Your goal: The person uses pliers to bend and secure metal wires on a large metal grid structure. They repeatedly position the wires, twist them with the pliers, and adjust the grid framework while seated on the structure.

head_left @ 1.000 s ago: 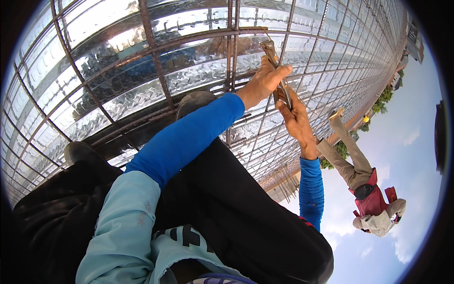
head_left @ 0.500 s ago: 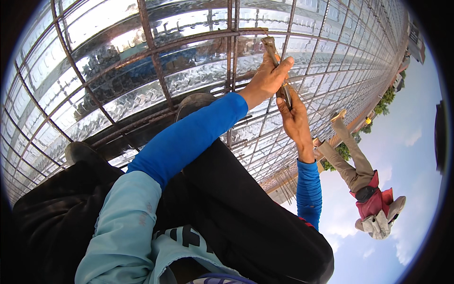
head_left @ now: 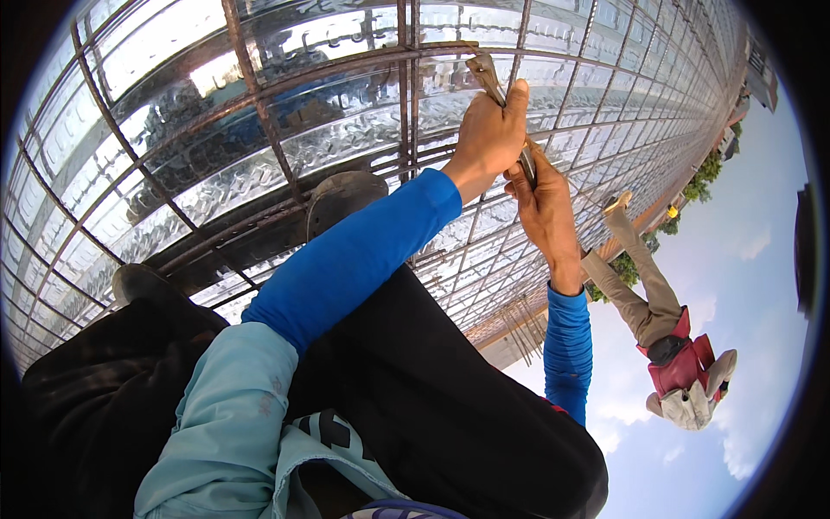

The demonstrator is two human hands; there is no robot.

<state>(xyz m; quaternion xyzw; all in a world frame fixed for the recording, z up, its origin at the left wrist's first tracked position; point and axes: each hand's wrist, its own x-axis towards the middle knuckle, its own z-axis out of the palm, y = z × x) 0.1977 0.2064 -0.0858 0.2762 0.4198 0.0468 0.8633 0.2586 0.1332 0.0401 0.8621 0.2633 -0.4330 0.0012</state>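
Observation:
My left hand (head_left: 491, 140) is closed around the upper handles of a pair of worn steel pincers (head_left: 485, 73), its thumb stretched upward. The jaws reach a horizontal bar of the rusty rebar mesh (head_left: 346, 66); whether they grip wire there is too small to tell. Just below, my right hand (head_left: 546, 212) is closed on the lower end of the pincers, fingers pinched round the handle (head_left: 528, 166). Both hands nearly touch, and they hide much of the tool's middle.
Shiny ribbed metal sheets (head_left: 320, 130) lie beneath the mesh. My dark boots (head_left: 346, 197) rest on it, my knees bent below. Another person (head_left: 683, 372) in a red top stands on the right. Upright bars (head_left: 521, 333) stick out beyond my right forearm.
The left hand has turned and closed further round the handles, covering more of them. The pincers' jaws have shifted slightly up and left in view, as has the mesh.

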